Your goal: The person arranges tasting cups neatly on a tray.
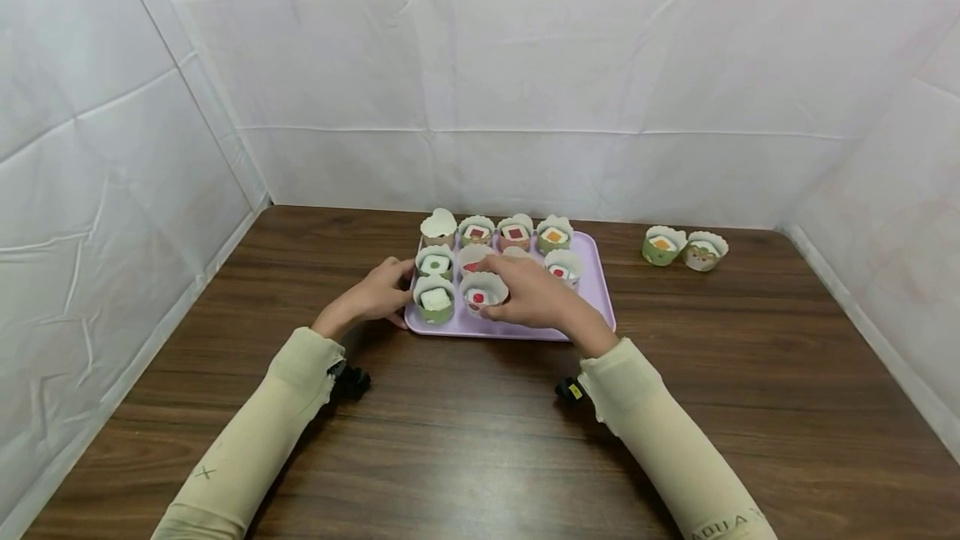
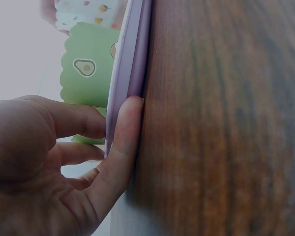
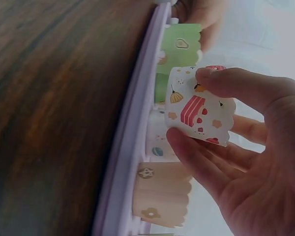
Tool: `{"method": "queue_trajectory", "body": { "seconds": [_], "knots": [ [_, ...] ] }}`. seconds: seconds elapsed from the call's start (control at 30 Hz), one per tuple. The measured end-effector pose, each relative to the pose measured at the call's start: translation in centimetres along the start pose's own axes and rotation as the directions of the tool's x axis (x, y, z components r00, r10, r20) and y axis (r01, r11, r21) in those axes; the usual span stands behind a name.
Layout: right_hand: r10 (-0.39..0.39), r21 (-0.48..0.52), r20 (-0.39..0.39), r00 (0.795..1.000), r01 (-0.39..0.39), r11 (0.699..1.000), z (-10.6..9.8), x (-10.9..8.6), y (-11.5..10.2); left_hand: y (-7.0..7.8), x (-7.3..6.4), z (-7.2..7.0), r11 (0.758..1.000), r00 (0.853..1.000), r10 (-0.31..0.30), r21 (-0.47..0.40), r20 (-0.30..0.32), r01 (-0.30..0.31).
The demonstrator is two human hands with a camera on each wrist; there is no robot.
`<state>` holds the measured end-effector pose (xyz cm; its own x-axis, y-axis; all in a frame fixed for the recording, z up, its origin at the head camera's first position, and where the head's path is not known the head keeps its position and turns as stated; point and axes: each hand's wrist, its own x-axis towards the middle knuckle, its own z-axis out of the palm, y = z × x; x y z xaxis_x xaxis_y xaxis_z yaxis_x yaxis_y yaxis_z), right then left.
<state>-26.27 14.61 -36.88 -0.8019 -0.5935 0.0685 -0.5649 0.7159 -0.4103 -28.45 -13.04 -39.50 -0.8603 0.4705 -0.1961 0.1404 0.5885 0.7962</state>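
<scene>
My right hand (image 1: 528,294) pinches a white paper baking cup (image 3: 199,105) printed with cake slices, thumb on one side and fingers on the other. In the head view this cup (image 1: 483,297) is over the front row of a lilac tray (image 1: 596,286), and a small red square on white shows inside it. Whether its base touches the tray, I cannot tell. With thumb and fingers, my left hand (image 1: 381,290) grips the tray's left rim (image 2: 119,98). Close to that hand sits a green avocado-print cup (image 2: 88,66) with a white block in it (image 1: 435,300).
More paper cups with white, coloured-topped contents fill the tray's back and middle rows, among them a red-topped cup (image 1: 562,267). Off the tray to the right stand a green cup (image 1: 662,247) and a patterned cup (image 1: 703,252). White sheeting (image 1: 525,65) surrounds the wooden table (image 1: 480,440).
</scene>
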Motion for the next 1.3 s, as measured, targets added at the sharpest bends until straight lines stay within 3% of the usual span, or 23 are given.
{"method": "queue_trajectory", "body": {
  "seconds": [0.33,0.7,1.3],
  "knots": [
    [0.072,0.024,0.009,0.997,-0.072,0.997,0.9,0.1,-0.4,-0.1,0.1,0.1,1.0,1.0,-0.003,-0.011,0.001,0.003],
    [0.031,-0.016,-0.026,0.999,-0.032,0.999,1.3,0.1,-0.4,-0.1,0.1,0.1,1.0,1.0,-0.007,-0.022,0.009,0.007],
    [0.08,-0.049,0.03,0.996,-0.079,0.996,1.2,0.1,-0.4,0.0,-0.1,0.1,1.0,1.0,0.002,-0.005,0.004,-0.002]
  ]
}}
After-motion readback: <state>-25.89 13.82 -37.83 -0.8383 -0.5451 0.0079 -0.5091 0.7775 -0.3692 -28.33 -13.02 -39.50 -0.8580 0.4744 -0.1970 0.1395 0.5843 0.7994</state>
